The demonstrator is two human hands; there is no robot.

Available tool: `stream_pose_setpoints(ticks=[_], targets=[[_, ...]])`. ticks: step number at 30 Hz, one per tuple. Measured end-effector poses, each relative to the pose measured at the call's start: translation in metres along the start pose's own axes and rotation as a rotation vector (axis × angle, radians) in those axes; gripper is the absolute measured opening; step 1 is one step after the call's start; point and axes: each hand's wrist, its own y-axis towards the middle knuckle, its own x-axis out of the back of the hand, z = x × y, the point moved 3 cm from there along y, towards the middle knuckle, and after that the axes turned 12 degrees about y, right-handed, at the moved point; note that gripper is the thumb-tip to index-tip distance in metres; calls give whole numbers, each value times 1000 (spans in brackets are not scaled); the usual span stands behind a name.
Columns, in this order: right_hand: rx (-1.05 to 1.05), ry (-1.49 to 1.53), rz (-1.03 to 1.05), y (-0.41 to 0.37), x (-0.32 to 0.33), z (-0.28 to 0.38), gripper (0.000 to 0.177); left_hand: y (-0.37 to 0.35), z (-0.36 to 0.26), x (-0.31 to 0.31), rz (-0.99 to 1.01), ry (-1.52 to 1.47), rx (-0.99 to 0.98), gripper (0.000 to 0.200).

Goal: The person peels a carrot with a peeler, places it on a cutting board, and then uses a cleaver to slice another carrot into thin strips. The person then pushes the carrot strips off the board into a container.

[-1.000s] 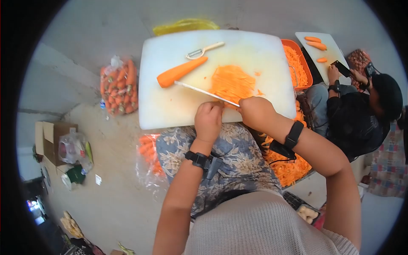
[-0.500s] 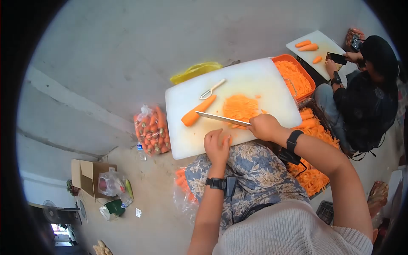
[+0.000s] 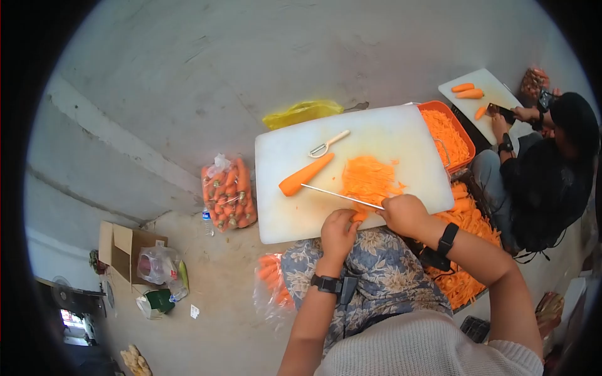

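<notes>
Observed: right hand (image 3: 404,215) closed around the knife (image 3: 338,195) handle, blade lying across the white cutting board (image 3: 282,219). The left hand (image 3: 338,235) is curled, fingertips pinning a carrot piece (image 3: 359,215) at the board's near edge, just beside the julienne pile (image 3: 370,178). Judgement: piece firm, damp, probably slippery; hold it well back from the blade. No legible writing.

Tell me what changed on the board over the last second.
The left hand drew back to the near edge of the cutting board, then returned to hold a carrot piece beside the knife. The right hand kept gripping the knife. The whole carrot, peeler and shredded carrot pile stayed put.
</notes>
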Motion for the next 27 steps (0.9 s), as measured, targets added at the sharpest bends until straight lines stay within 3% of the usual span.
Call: stream_pose_setpoints(ticks=[9, 15, 18, 20, 27], targets=[[-28, 70, -34, 8, -12, -7, 26, 5, -1, -8, 11, -31, 10, 25], [-70, -25, 120, 29, -14, 8, 23, 6, 3, -13, 24, -129, 60, 23], [-41, 17, 33, 30, -26, 3, 22, 4, 0, -14, 17, -134, 90, 24], [-59, 172, -133, 23, -29, -3, 25, 4, 0, -14, -14, -201, 168, 24], [-57, 313, -224, 13, -22, -17, 34, -1, -1, -12, -46, 21, -15, 24]])
